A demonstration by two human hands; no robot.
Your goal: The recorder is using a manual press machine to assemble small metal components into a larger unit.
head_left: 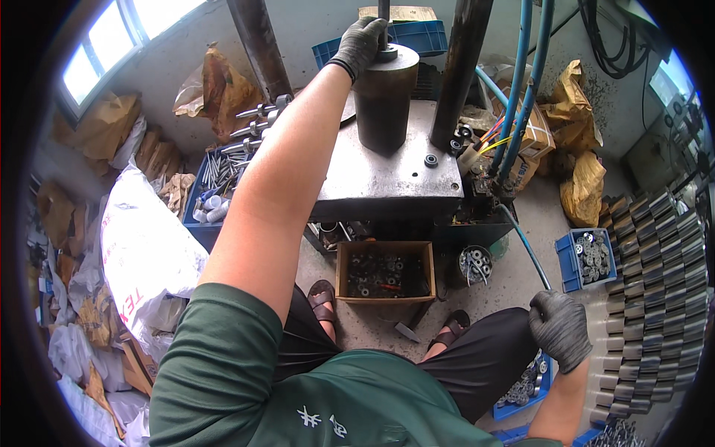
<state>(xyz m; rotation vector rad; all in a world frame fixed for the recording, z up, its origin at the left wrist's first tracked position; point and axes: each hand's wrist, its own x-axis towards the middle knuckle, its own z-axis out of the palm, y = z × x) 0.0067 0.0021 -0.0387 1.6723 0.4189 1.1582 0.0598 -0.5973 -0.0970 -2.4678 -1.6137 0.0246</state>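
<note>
My left hand (360,45), in a dark grey glove, reaches up onto the top of a dark steel cylinder (383,104) that stands on the grey press table (387,175). Its fingers curl around a small round part and a thin rod on the cylinder's top. My right hand (560,328), also gloved, hangs low at my right side with fingers closed over a blue bin of small metal rings (525,387); what it holds is hidden. Two dark columns (458,71) rise from the table.
A brown box of small dark parts (385,272) sits on the floor between my sandalled feet. A blue bin of rings (588,257) and rows of grey metal sleeves (655,283) lie right. A blue tray of rods (220,175) and white sacks (145,246) lie left.
</note>
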